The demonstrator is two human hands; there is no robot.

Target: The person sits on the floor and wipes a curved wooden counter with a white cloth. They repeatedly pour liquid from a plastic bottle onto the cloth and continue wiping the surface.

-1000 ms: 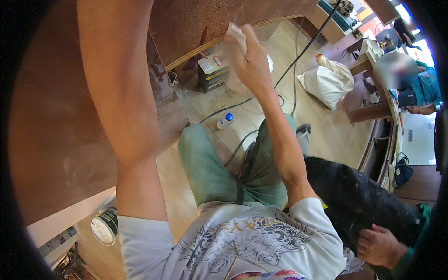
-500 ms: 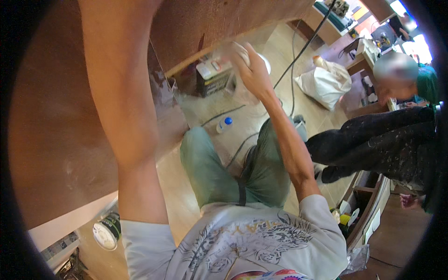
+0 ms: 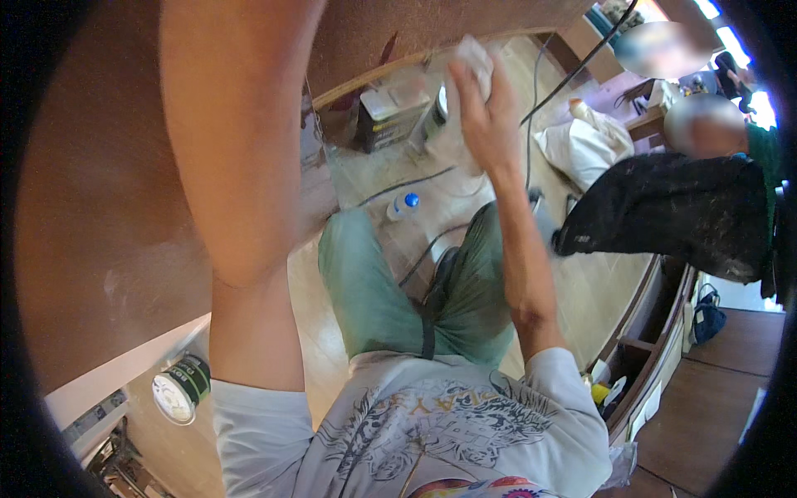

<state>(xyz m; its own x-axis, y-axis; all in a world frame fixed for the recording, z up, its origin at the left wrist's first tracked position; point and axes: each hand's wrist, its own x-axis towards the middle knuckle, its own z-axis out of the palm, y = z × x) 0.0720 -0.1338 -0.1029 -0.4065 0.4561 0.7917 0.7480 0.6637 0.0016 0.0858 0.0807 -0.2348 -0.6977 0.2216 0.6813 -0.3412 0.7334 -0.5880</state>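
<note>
The right hand (image 3: 491,124) holds one whitish piece (image 3: 475,60).

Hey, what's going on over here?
A person holds a pale, blurred wad in the right hand. The left arm stretches up past a brown panel, its hand out of view. A blue-capped bottle is on the floor near the knees; someone in black trousers is at the right.
</note>
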